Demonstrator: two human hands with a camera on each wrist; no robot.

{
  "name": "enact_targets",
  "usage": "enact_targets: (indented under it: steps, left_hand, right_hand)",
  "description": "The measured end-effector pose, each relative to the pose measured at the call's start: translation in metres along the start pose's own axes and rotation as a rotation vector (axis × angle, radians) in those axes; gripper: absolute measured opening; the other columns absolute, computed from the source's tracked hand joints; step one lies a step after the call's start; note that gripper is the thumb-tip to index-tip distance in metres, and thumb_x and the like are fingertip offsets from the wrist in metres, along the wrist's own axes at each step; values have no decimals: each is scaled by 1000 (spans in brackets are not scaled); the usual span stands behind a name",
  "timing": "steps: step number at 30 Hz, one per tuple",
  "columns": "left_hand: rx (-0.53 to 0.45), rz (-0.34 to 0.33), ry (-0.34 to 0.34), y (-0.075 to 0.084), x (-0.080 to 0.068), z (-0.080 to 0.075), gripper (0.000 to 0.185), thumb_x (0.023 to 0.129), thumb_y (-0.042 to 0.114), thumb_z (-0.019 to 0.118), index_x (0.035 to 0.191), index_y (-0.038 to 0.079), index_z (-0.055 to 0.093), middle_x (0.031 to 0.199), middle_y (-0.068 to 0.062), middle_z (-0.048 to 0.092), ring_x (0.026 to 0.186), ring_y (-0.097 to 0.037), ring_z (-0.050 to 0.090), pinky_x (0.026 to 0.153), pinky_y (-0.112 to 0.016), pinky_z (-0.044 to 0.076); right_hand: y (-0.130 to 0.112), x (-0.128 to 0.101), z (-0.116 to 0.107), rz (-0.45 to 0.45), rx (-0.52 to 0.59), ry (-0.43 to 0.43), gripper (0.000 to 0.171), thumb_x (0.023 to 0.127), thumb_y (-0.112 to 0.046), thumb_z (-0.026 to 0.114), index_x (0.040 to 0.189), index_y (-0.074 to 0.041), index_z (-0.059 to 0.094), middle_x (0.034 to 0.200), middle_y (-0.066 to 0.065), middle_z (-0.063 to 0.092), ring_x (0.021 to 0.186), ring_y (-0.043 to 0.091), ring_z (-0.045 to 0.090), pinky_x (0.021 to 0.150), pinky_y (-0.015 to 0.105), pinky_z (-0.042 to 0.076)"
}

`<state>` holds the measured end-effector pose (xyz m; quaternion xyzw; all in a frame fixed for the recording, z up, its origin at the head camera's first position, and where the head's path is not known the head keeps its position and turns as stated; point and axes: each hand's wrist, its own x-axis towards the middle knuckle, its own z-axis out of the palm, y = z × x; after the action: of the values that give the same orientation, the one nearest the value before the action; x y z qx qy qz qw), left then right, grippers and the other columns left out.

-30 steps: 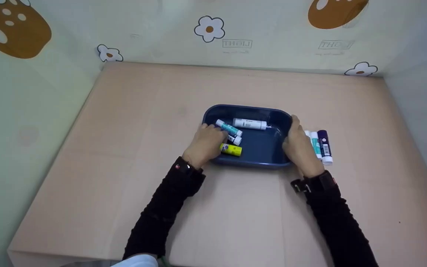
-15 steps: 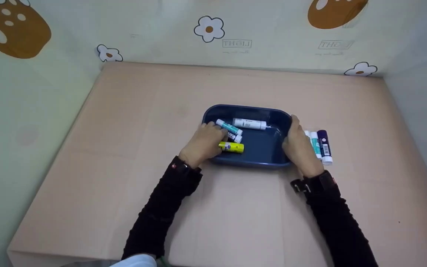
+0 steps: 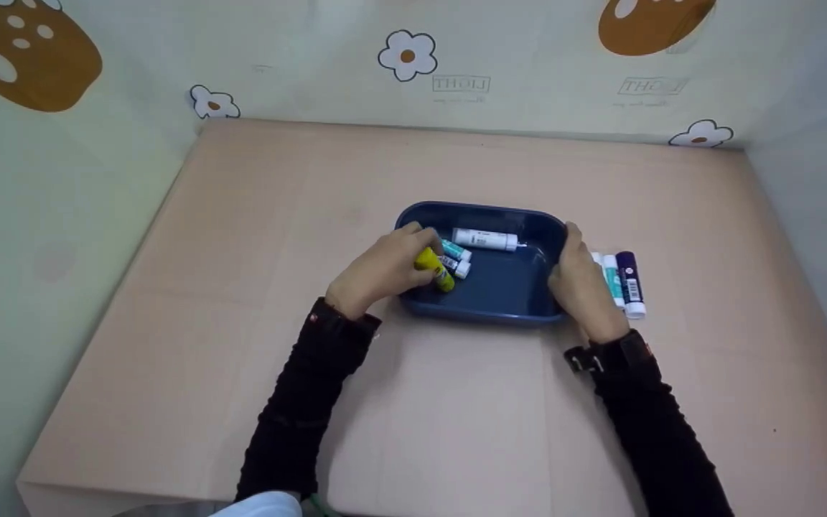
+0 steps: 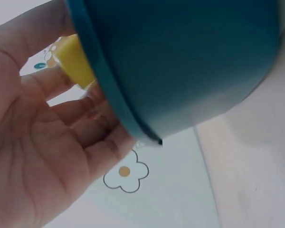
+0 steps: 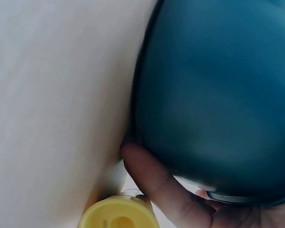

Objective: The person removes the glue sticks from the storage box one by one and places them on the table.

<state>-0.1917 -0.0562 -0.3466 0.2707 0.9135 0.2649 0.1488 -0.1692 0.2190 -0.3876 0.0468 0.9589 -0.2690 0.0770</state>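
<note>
A small yellow glue stick (image 3: 434,268), a short stubby tube with a bright yellow body, is held tilted over the left end of a dark blue tray (image 3: 500,305). The left hand (image 3: 377,271) has its grip closed round the stick, the fingers and thumb curled about its upper end while the lower end points down into the tray. In the left wrist view the yellow tube (image 4: 75,61) shows between the curled fingers, just behind the tray's blue rim (image 4: 114,102).

The tray is a shallow rectangular bin with rounded corners, standing near the middle of the tan table (image 3: 241,251). Inside it lie a teal-and-white stick (image 3: 456,250), a dark stick with a white cap (image 3: 455,266) just beside it, and a longer white tube (image 3: 485,239) along the far side.

The right hand (image 3: 580,286) lies against the tray's right wall, thumb over the far corner of the rim, fingers curved along the outside; its grip steadies the tray. The right wrist view shows a finger (image 5: 156,183) pressed to the blue wall.

On the table just right of that hand lie a white-and-teal stick (image 3: 609,276) and a purple stick (image 3: 629,282), side by side.
</note>
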Motion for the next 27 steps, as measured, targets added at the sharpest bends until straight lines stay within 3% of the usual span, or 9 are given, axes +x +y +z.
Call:
enact_targets:
  steps: [4, 10, 13, 20, 27]
  left_hand:
    - [-118, 13, 107, -4, -1, -8, 29, 85, 17, 65, 111, 8, 56, 108, -8, 54, 96, -20, 51, 89, -33, 45]
    - [-312, 44, 464, -15, -6, -25, 34, 83, 15, 68, 112, 4, 56, 111, -9, 57, 96, -18, 53, 86, -33, 46]
    - [-397, 35, 575, -24, -11, -32, 37, 82, 12, 69, 114, 2, 54, 109, -9, 58, 93, -17, 54, 84, -34, 47]
    - [-540, -139, 617, -45, -17, -44, 45, 81, 9, 68, 119, 1, 47, 109, -13, 57, 93, -20, 57, 85, -31, 49]
    - [-488, -345, 592, -68, -25, -49, 43, 81, 15, 69, 118, 7, 49, 109, -13, 58, 96, -23, 58, 84, -33, 49]
  right_hand:
    - [1, 0, 0, 3, 7, 0, 61, 89, 1, 31, 144, 6, 5, 135, 39, 34, 111, 48, 49, 92, 56, 40]
    - [2, 0, 1, -21, 5, 14, 62, 88, 1, 33, 144, 6, 6, 132, 39, 37, 108, 49, 50, 90, 57, 40]
    - [2, 0, 1, -15, 6, 11, 63, 88, 1, 34, 144, 6, 6, 133, 39, 36, 108, 49, 50, 90, 57, 40]
    - [1, 0, 0, 9, 4, -6, 63, 89, 1, 34, 144, 6, 5, 135, 39, 34, 110, 48, 50, 91, 56, 41]
    - [0, 0, -1, 16, 10, -16, 63, 89, 1, 34, 145, 6, 4, 136, 38, 33, 112, 47, 48, 93, 56, 40]
